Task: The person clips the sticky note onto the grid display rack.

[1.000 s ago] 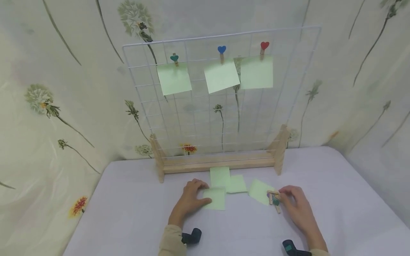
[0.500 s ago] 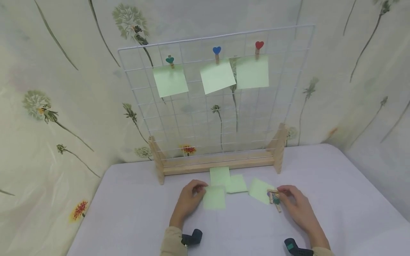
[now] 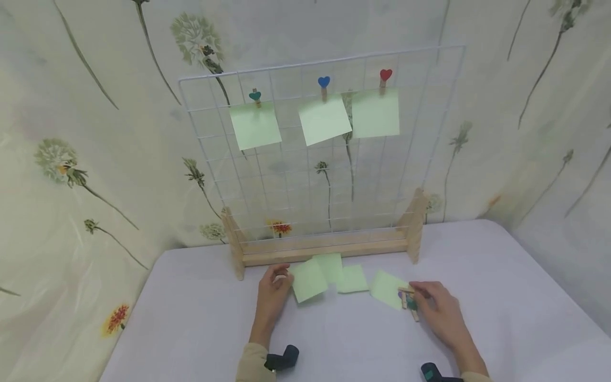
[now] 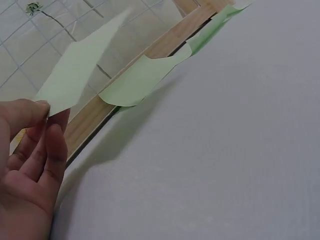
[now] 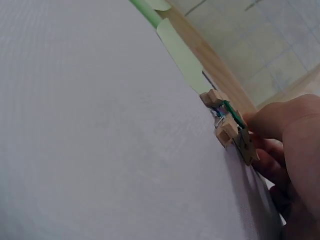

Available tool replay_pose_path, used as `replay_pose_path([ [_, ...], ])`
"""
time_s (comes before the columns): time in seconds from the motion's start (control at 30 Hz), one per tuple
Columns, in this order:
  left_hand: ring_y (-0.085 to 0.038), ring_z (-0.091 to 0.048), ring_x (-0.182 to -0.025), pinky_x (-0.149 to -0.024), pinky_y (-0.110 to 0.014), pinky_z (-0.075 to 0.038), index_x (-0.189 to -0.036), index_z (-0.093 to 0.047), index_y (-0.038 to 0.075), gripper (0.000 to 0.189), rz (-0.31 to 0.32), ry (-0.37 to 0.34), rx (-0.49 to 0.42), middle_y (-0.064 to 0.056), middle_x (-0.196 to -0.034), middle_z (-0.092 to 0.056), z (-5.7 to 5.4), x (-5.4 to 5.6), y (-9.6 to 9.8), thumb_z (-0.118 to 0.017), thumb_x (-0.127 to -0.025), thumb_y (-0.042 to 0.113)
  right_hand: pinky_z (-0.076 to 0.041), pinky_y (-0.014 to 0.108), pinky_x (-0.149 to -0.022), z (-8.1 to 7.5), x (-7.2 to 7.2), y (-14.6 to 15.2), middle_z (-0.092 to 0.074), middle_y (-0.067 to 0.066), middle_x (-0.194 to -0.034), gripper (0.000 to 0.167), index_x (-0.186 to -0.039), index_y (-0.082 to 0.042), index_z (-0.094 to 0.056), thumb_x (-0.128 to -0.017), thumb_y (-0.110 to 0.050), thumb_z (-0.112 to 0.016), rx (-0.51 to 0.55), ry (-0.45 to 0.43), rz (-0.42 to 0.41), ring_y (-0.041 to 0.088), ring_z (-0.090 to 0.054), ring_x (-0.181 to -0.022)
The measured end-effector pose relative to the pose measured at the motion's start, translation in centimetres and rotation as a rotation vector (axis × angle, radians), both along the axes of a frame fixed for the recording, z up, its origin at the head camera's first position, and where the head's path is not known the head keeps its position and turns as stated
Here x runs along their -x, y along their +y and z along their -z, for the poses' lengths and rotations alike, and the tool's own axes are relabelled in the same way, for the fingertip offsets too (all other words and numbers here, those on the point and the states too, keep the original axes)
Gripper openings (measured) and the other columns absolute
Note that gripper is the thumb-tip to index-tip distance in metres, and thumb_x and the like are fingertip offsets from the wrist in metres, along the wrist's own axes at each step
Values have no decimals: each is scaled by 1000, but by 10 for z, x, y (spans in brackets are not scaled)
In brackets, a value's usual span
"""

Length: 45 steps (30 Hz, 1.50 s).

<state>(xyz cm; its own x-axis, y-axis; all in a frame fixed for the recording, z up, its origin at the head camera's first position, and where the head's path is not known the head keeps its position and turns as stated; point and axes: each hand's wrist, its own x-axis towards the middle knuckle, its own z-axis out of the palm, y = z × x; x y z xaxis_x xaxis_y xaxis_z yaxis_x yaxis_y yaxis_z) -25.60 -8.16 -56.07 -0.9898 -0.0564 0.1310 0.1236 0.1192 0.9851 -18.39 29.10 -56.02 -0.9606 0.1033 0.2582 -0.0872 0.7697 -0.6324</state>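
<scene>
A pale green sticky note [image 3: 309,281] hangs raised and tilted from my left hand [image 3: 274,300], which pinches its left edge. In the left wrist view the thumb and fingers meet at the corner of that note [image 4: 72,75]. My right hand [image 3: 441,307] is at a small pile of wooden clothespins [image 3: 409,301] and pinches one of them at the pile's edge. Purple and green decorations show on the pile. The right wrist view has the clothespins [image 5: 227,125] against the fingertips, partly hidden. Another green note [image 3: 386,288] lies just left of and under the pile.
Two more green notes, one near the stand [image 3: 329,267] and one beside it [image 3: 353,279], lie on the white table [image 3: 334,345]. Behind stands a white wire grid on a wooden base [image 3: 329,253]. Three notes hang there from heart clothespins: green [image 3: 255,96], blue [image 3: 324,82], red [image 3: 385,75].
My left hand has drawn its grip together on the front note, lifted it off the table and moved it left and back, tilting it. The right hand stays at the clothespins.
</scene>
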Motion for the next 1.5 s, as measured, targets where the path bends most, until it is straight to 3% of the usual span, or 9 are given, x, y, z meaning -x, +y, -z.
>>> replay_pose_path([
  [0.13,-9,-62,-86,-75,-19,-51,-116,-59,6,32,-51,-35,-122,-13,-110,-60,-5,1,0,-67,-85,7,-42,55,-87,0,1,-1,-61,10,-112,28,-119,-11,-60,-96,-24,-53,-13,-5,35,27,-58,-99],
  [0.3,-13,-64,-93,-80,-20,-52,-107,-57,-1,26,-56,-50,-229,-16,-114,-61,-21,-1,0,-67,-84,3,-42,56,-86,0,2,-3,-61,10,-113,24,-114,-13,-62,-95,-26,-55,-19,-21,66,29,-59,-100],
  [0.47,-13,-65,-96,-82,-18,-52,-97,-64,4,15,-130,-39,-219,-9,-107,-67,-20,8,0,-69,-83,7,-43,53,-84,3,3,-5,-61,9,-111,25,-110,-15,-63,-94,-33,-56,-27,-38,87,27,-57,-101],
  [0.57,-12,-65,-96,-80,-18,-52,-99,-69,8,15,-160,-41,-194,-6,-105,-69,-28,8,0,-69,-84,10,-43,53,-85,5,3,-5,-61,9,-112,25,-108,-16,-64,-93,-34,-56,-28,-50,94,27,-56,-102],
  [0.73,-9,-65,-98,-80,-17,-51,-106,-70,7,23,-154,0,-274,-7,-111,-69,-36,8,1,-70,-84,14,-37,55,-89,6,4,-4,-61,10,-113,26,-109,-16,-63,-93,-34,-57,-42,-60,104,28,-57,-102],
  [0.87,-7,-62,-95,-80,-15,-50,-113,-68,6,30,-166,40,-335,-7,-119,-64,-38,10,1,-70,-85,13,-38,52,-87,5,6,-3,-61,10,-115,38,-118,-14,-59,-92,-43,-56,-35,-75,100,27,-56,-103],
  [1.13,-7,-59,-95,-79,-14,-49,-120,-65,13,34,-135,62,-322,-2,-128,-57,-51,11,1,-65,-87,6,-40,49,-84,2,5,-3,-64,9,-111,43,-119,-12,-56,-92,-45,-56,-11,-108,107,26,-56,-102],
  [1.37,-13,-56,-101,-80,-15,-48,-126,-59,5,43,-94,180,-330,-12,-133,-53,-63,16,-1,-61,-85,-6,-36,53,-91,-3,4,-1,-65,9,-111,46,-115,-13,-58,-90,-51,-56,13,-142,65,29,-55,-108],
  [1.5,-13,-55,-103,-84,-16,-47,-127,-59,8,43,-77,217,-328,-8,-135,-53,-65,17,-1,-60,-86,-6,-36,53,-91,-2,2,0,-67,8,-109,43,-112,-13,-60,-87,-48,-62,3,-122,32,29,-56,-106],
])
